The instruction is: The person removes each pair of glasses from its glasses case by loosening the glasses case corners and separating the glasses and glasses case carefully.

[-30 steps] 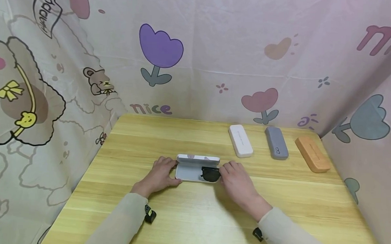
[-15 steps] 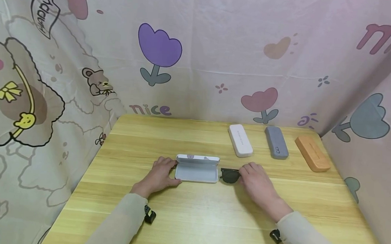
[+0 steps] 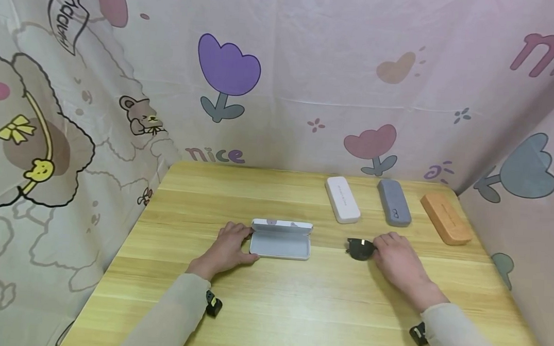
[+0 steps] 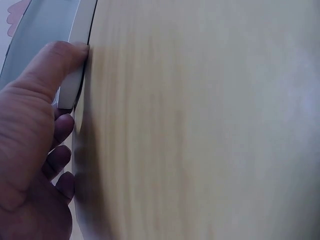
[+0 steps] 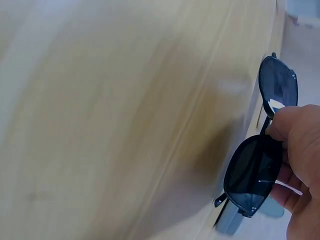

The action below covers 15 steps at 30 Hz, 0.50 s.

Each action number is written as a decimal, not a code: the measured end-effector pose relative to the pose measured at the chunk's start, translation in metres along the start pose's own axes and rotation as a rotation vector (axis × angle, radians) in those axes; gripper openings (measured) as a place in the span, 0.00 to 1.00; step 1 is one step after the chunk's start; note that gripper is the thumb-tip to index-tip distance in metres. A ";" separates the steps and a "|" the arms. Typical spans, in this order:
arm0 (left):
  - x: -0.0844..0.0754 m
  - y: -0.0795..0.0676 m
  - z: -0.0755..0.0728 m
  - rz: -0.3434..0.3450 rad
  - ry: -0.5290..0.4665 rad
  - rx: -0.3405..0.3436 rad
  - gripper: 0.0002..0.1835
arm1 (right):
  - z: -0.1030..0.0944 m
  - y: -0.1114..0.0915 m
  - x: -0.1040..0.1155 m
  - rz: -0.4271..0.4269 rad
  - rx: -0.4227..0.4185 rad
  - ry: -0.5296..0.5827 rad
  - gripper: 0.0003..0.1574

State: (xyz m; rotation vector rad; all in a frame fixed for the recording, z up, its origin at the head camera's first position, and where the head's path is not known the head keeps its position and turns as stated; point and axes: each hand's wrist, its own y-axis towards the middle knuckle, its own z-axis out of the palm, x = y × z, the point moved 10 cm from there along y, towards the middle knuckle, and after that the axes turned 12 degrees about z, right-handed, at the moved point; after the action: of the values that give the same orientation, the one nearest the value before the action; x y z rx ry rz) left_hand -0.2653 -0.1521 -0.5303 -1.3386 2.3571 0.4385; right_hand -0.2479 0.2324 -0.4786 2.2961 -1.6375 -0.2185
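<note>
A glasses case [image 3: 280, 244] with a grey lining lies with its lid raised, near the middle of the table in the head view. My left hand [image 3: 227, 248] grips its left end, the thumb on the front edge and the fingers round the back. In the left wrist view the thumb [image 4: 55, 62] presses the case's pale rim [image 4: 72, 85]. Right of the case, my right hand [image 3: 400, 261] pinches a pair of dark sunglasses [image 3: 360, 249]. The right wrist view shows thumb and fingers at the bridge, between the two dark lenses [image 5: 252, 170].
Three closed cases stand in a row at the back right: a white case [image 3: 343, 199], a grey-blue case [image 3: 394, 203] and an orange case [image 3: 445, 219]. A patterned curtain [image 3: 290, 91] hangs behind and beside the wooden table [image 3: 289, 308].
My right hand has drawn the sunglasses out of the open case and carried them to the right. My left hand and the case have stayed in place.
</note>
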 end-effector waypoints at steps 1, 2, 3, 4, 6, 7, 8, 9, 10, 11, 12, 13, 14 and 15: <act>0.000 0.000 0.000 0.001 -0.001 0.000 0.39 | 0.000 -0.001 -0.005 0.007 0.005 -0.002 0.08; 0.000 0.000 0.000 0.001 0.000 0.000 0.39 | -0.001 -0.002 -0.010 0.016 0.011 -0.001 0.09; 0.000 0.000 0.000 0.002 0.000 0.000 0.39 | -0.001 -0.003 -0.015 0.023 0.019 0.001 0.09; 0.000 -0.001 0.000 0.001 -0.001 0.001 0.39 | -0.002 -0.004 -0.020 0.028 0.025 0.004 0.10; -0.001 -0.001 -0.001 -0.002 -0.003 0.002 0.40 | -0.002 -0.005 -0.029 0.041 0.041 0.011 0.10; -0.001 -0.001 -0.001 -0.004 -0.002 0.002 0.40 | -0.002 -0.006 -0.034 0.045 0.047 0.009 0.10; 0.000 -0.001 -0.002 -0.005 -0.003 0.000 0.40 | -0.002 -0.006 -0.039 0.053 0.053 0.008 0.10; 0.000 -0.001 -0.002 -0.006 -0.003 -0.003 0.40 | -0.003 -0.007 -0.044 0.060 0.056 0.007 0.10; 0.000 -0.001 -0.002 -0.006 -0.007 -0.004 0.40 | -0.003 -0.008 -0.049 0.066 0.056 0.003 0.10; 0.000 -0.001 -0.002 -0.005 -0.008 -0.004 0.40 | -0.004 -0.009 -0.054 0.072 0.056 -0.002 0.10; 0.000 -0.001 -0.002 -0.001 -0.004 -0.005 0.39 | -0.005 -0.010 -0.059 0.075 0.050 -0.009 0.10; 0.000 -0.001 -0.002 0.001 -0.001 -0.005 0.39 | -0.005 -0.011 -0.063 0.072 0.042 -0.016 0.10; 0.000 -0.001 -0.002 0.004 0.000 -0.006 0.39 | -0.006 -0.013 -0.067 0.070 0.038 -0.019 0.10; -0.001 -0.001 -0.002 0.006 0.002 -0.005 0.39 | -0.007 -0.014 -0.070 0.066 0.030 -0.021 0.10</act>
State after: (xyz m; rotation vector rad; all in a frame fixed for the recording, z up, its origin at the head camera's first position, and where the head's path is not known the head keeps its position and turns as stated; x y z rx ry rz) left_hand -0.2644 -0.1529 -0.5285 -1.3351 2.3632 0.4454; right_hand -0.2569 0.3032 -0.4805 2.2647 -1.7351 -0.2055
